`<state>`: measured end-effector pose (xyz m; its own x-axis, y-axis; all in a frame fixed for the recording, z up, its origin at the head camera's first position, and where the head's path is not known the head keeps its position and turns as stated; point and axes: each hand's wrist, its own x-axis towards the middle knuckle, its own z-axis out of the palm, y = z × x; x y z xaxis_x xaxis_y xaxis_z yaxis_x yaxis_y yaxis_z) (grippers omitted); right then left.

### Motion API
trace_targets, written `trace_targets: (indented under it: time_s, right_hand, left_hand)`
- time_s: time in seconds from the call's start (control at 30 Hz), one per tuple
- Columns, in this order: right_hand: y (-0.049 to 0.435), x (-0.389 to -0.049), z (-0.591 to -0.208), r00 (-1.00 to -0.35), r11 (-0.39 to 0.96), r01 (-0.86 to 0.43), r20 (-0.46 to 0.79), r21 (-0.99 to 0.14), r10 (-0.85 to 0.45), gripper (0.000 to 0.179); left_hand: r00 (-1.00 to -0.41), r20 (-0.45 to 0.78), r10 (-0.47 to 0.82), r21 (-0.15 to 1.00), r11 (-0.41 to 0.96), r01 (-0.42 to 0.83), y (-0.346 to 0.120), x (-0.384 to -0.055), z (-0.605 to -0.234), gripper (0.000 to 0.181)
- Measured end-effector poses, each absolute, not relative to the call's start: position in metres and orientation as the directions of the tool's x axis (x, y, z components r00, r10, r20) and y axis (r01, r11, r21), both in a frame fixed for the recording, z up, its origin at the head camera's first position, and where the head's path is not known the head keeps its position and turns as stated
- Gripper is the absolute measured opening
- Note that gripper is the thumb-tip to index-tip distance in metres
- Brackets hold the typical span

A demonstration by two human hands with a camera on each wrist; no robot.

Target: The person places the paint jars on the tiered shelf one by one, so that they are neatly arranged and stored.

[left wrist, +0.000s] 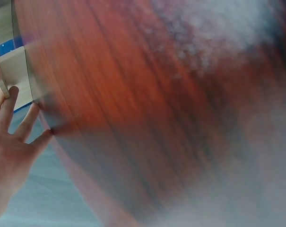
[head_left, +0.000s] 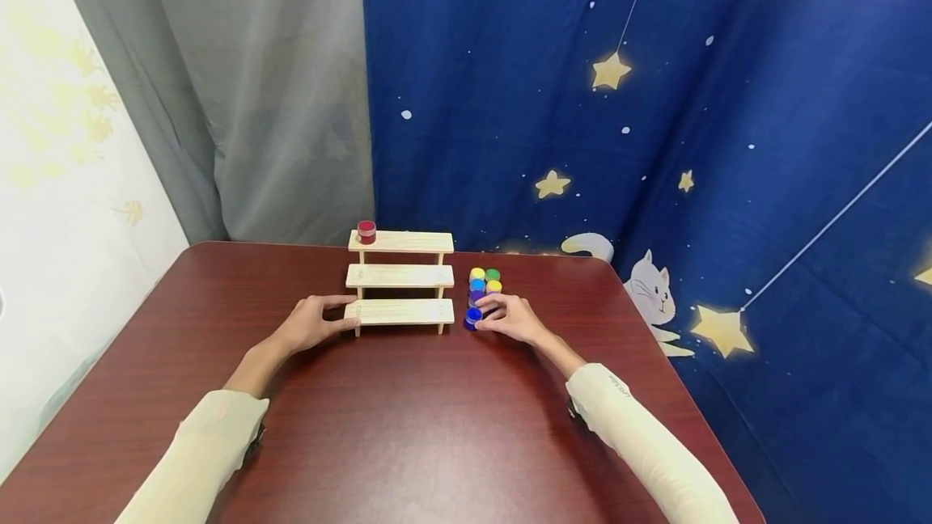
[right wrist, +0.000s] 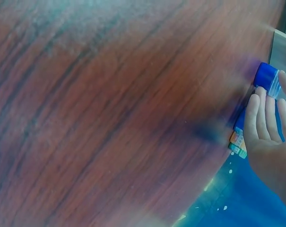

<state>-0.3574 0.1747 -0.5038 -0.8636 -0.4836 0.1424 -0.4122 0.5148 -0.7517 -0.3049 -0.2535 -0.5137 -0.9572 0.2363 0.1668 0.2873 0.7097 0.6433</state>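
Presently: red jar (head_left: 366, 233) sits atop the wooden stand (head_left: 400, 275), far left. Left hand (head_left: 313, 323) grips the stand's lower left end. Right hand (head_left: 515, 319) pinches a blue jar (head_left: 473, 316), right of the stand, beside other jars (head_left: 477, 287). Possible mishap: fingers brush and topple those neighbours.

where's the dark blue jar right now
In the head view, the right hand pinches the dark blue jar, just right of the wooden rack's lowest shelf.

Curtained nook, kind unclear, starry blue curtain (head_left: 510, 87), gray curtain (head_left: 284, 87), reddish-brown table (head_left: 408, 411)
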Motion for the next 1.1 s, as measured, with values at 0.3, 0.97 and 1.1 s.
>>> trace_targets:
  time_s: [0.3,0.97,1.1]
  right_hand:
    - [0.168,-0.357,-0.51,-0.876,0.501,-0.365,0.108,-0.784,-0.469,0.043]
    - [0.165,-0.354,-0.505,-0.88,0.468,-0.347,0.11,-0.813,-0.461,0.04]
    - [0.165,-0.355,-0.498,-0.88,0.473,-0.35,0.11,-0.809,-0.462,0.041]
  left_hand:
    - [-0.957,0.172,0.235,0.644,0.708,0.289,-0.251,-0.305,-0.513,0.058]
    - [-0.958,0.161,0.237,0.653,0.702,0.283,-0.254,-0.304,-0.516,0.058]
    - [-0.961,0.157,0.229,0.658,0.701,0.275,-0.253,-0.303,-0.514,0.057]
